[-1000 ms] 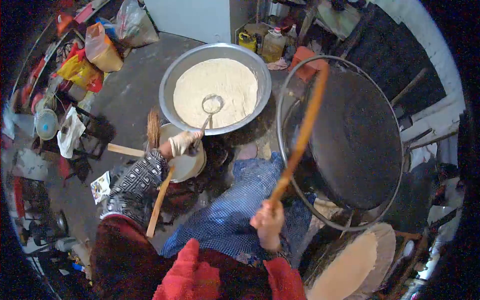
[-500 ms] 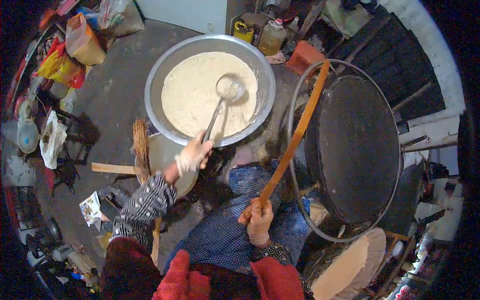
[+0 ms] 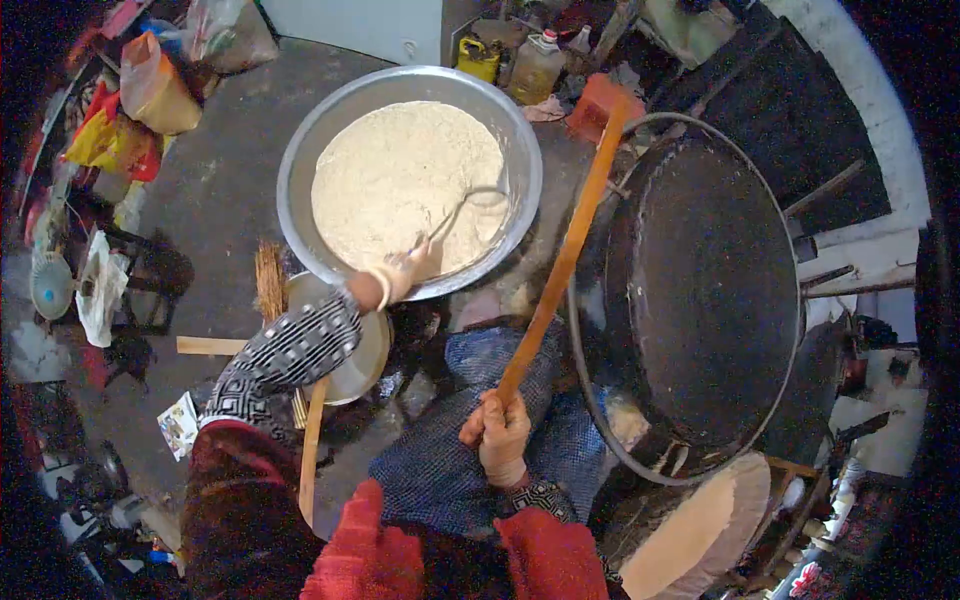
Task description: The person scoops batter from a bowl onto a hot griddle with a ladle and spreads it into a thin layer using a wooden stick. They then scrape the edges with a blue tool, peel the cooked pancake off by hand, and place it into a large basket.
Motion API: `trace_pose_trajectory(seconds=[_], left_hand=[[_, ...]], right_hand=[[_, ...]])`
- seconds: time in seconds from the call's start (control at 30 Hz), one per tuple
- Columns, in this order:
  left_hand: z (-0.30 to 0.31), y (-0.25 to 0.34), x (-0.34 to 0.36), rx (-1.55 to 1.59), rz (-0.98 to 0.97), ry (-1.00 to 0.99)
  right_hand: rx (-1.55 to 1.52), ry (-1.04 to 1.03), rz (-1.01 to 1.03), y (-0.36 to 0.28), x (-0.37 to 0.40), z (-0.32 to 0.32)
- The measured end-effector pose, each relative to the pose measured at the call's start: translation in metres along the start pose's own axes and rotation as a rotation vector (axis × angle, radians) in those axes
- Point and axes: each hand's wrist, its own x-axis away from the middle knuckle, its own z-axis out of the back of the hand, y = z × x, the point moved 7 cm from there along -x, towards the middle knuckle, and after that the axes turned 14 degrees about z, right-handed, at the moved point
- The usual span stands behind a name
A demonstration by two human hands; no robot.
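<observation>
A wide metal basin [image 3: 300, 120] holds pale, thick batter [image 3: 390, 160]. My left hand [image 3: 405, 272] reaches over its near rim, fingers closed round the handle of a ladle [image 3: 487, 192], whose bowl rests in the batter toward the right side. Around the lower end of a long flat wooden stick [image 3: 563, 260] my right hand [image 3: 503, 435] is closed, above my lap; the stick slants up and right. To its right lies a large round dark griddle [image 3: 710, 290] with a metal ring [image 3: 578, 350] around it.
A white bucket [image 3: 362, 372] stands below the basin, beside a straw brush [image 3: 270, 280] and wooden slats [image 3: 312, 450]. Yellow [image 3: 478, 60] and clear [image 3: 537, 68] jugs are behind. At bottom right is a round tray [image 3: 690, 530] with a pale sheet. Bags [image 3: 160, 90] lie upper left.
The ladle has dropped into the batter and moved slightly right, my left hand reaching further forward over the rim. The stick's upper end has shifted left. The whole view has shifted slightly.
</observation>
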Motion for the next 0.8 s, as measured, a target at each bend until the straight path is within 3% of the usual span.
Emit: trace_pose_trajectory(seconds=[0.07,0.1,0.13,0.2,0.23,0.33,0.37,0.4,0.47,0.5,0.6,0.67,0.7,0.77,0.8], left_hand=[[-0.028,-0.014,0.023,0.066,-0.02,0.025],[-0.054,-0.026,0.028,0.165,-0.176,0.275],[-0.039,-0.012,0.053,0.159,-0.171,0.279],[-0.041,0.004,0.089,0.659,0.169,-0.24],[-0.053,0.009,0.088,0.862,0.185,-0.288],[-0.058,0.043,0.071,1.453,0.093,-0.378],[-0.054,0.06,0.064,1.675,-0.106,-0.406],[-0.058,0.07,0.058,1.907,-0.174,-0.424],[-0.072,0.09,0.055,2.254,-0.054,-0.728],[-0.074,0.09,0.063,2.204,-0.066,-0.663],[-0.066,0.091,0.115,2.205,-0.156,-0.742],[-0.076,0.073,0.135,2.212,0.053,-0.566],[-0.077,0.077,0.143,2.396,-0.085,-0.881],[-0.09,0.037,0.132,2.388,-0.091,-0.986],[-0.096,0.002,0.112,2.209,-0.014,-0.744]], right_hand=[[0.035,-0.015,0.01,-0.002,-0.002,0.0],[0.04,-0.022,0.024,-0.003,-0.002,-0.001],[0.046,-0.029,0.04,-0.004,-0.002,-0.001],[0.034,-0.05,0.036,-0.003,-0.001,-0.002],[0.029,-0.065,0.03,-0.002,0.0,-0.002],[-0.012,-0.081,0.034,0.004,0.001,-0.002],[-0.029,-0.104,0.001,0.002,0.001,-0.003],[-0.033,-0.085,0.015,-0.003,-0.001,-0.001],[-0.089,-0.093,-0.008,-0.007,0.003,0.002],[-0.12,-0.081,-0.036,-0.007,0.006,0.008],[-0.08,-0.059,0.052,-0.013,0.021,0.038],[0.009,0.009,0.138,-0.039,0.032,0.067],[0.127,0.028,0.197,-0.053,0.035,0.085],[0.222,0.171,0.384,-0.075,0.044,0.125],[0.287,0.241,0.493,-0.092,0.048,0.144]])
